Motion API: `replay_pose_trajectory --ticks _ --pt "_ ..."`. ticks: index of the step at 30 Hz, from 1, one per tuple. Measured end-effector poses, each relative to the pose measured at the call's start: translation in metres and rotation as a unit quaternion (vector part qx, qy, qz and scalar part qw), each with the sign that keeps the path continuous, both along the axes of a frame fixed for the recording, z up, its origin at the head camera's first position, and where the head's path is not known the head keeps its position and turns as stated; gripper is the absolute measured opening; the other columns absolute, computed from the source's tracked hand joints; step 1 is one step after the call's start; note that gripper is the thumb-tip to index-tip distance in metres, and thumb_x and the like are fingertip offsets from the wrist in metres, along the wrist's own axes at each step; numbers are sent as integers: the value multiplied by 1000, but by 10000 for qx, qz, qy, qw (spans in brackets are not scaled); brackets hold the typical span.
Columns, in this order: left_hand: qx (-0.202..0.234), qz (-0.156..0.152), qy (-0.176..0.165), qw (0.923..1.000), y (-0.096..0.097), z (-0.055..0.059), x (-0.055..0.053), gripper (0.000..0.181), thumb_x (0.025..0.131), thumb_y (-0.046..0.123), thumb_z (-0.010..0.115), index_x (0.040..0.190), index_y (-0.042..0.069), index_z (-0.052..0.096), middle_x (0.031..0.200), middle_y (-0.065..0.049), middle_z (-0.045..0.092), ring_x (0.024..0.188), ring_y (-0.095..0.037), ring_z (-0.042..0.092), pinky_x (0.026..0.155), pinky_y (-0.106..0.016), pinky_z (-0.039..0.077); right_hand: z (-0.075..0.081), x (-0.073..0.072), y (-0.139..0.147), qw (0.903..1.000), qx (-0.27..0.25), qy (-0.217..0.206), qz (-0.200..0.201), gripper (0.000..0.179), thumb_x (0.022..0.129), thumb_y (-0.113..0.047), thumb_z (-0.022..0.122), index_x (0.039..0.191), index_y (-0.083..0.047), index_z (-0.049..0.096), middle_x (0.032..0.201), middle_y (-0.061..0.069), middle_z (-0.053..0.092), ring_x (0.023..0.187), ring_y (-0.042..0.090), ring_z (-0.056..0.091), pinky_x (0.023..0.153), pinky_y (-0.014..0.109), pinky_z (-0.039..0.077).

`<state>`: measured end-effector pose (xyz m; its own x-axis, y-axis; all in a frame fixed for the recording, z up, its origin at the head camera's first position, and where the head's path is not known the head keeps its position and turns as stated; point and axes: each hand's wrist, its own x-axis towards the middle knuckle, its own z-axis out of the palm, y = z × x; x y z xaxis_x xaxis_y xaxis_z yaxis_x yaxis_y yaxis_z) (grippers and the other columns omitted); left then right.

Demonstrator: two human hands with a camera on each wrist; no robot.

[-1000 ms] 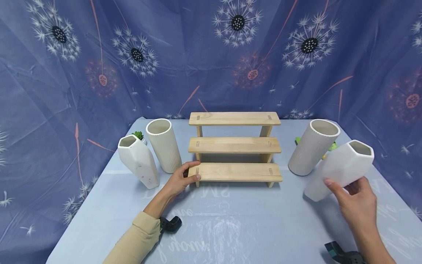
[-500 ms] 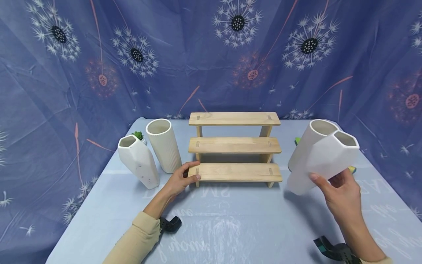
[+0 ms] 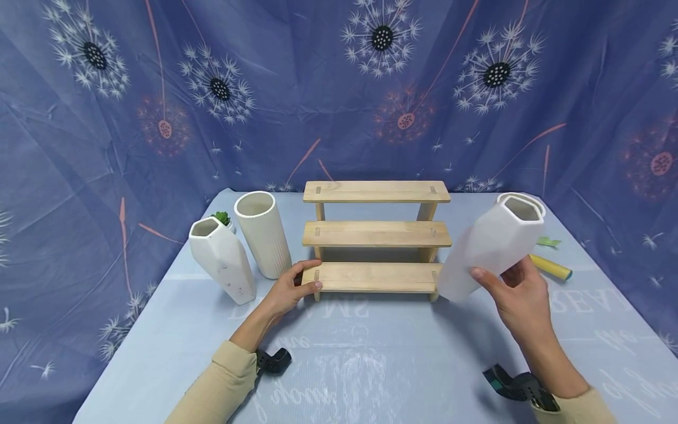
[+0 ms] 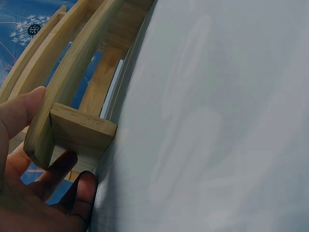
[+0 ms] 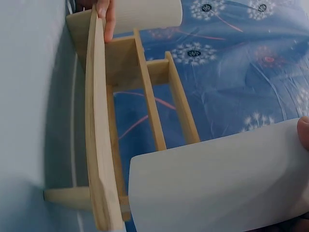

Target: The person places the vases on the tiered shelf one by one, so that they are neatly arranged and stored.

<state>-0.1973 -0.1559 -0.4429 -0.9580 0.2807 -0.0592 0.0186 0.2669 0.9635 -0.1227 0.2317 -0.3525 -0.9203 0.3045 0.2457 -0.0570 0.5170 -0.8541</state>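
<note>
A three-tier wooden display shelf (image 3: 378,277) stands mid-table. My left hand (image 3: 288,290) grips the left end of its lowest step; the left wrist view shows the thumb (image 4: 26,108) above the board and fingers (image 4: 58,171) below. My right hand (image 3: 521,300) holds a white faceted vase (image 3: 489,250) between thumb and fingers, its mouth tilted up to the right. In the head view the vase's base overlaps the right end of the lowest step; it appears raised off the table. In the right wrist view the vase (image 5: 212,179) is large beside the shelf (image 5: 104,145).
Left of the shelf are another faceted vase (image 3: 222,259), a ribbed cylindrical vase (image 3: 265,238) and a small green plant (image 3: 222,217). At right, a second cylindrical vase (image 3: 536,200) is mostly hidden. A yellow stick-like object (image 3: 551,267) and a green piece (image 3: 548,241) lie near it.
My right hand has carried the faceted vase leftward and slightly farther back, toward the shelf. It now covers most of the right cylindrical vase and uncovers the yellow object. My left hand stays put.
</note>
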Motion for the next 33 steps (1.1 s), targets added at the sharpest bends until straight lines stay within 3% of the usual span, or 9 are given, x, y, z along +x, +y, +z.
replay_pose_trajectory --ticks 3,8,22,25,31,33 --pt "-8 -7 25 10000 0 1 1 54 87 20 68 137 15 48 131 -16 48 109 -21 49 85 -25 42 0 -5 -6 9997 18 153 188 73 81 -26 75 142 -36 36 137 1 51 121 19 53 91 29 50" --pt "-7 -70 74 9999 -1 2 1 54 88 18 67 138 14 47 133 -16 48 110 -22 49 85 -26 42 1 -12 -17 9986 -89 290 440 74 81 -25 75 143 -35 36 138 2 50 122 23 52 97 49 46" --pt "7 -97 169 9998 -1 -1 0 54 88 18 67 138 13 47 135 -15 47 110 -22 48 85 -23 42 -4 -28 -34 9936 -385 389 985 71 80 -26 75 142 -26 39 138 8 50 123 30 51 99 54 43" --pt "16 -112 160 9998 -1 -1 0 54 88 19 67 138 14 47 135 -15 47 110 -22 48 85 -24 42 -5 -32 -36 9932 -345 376 1044 70 81 -27 75 142 -26 40 138 8 50 121 28 52 99 51 44" --pt "6 -84 141 9999 -1 -1 -1 54 87 20 68 137 15 48 135 -15 47 111 -23 49 86 -26 42 -8 -39 -40 9914 -273 450 1198 65 81 -25 75 138 -19 44 133 5 54 111 7 54 91 21 46" --pt "11 -83 136 9999 -1 -1 -1 54 87 20 68 137 15 48 134 -15 48 110 -22 49 86 -25 42 -9 -41 -41 9900 -305 491 1290 64 81 -23 75 137 -16 44 133 6 54 109 2 53 88 16 45"
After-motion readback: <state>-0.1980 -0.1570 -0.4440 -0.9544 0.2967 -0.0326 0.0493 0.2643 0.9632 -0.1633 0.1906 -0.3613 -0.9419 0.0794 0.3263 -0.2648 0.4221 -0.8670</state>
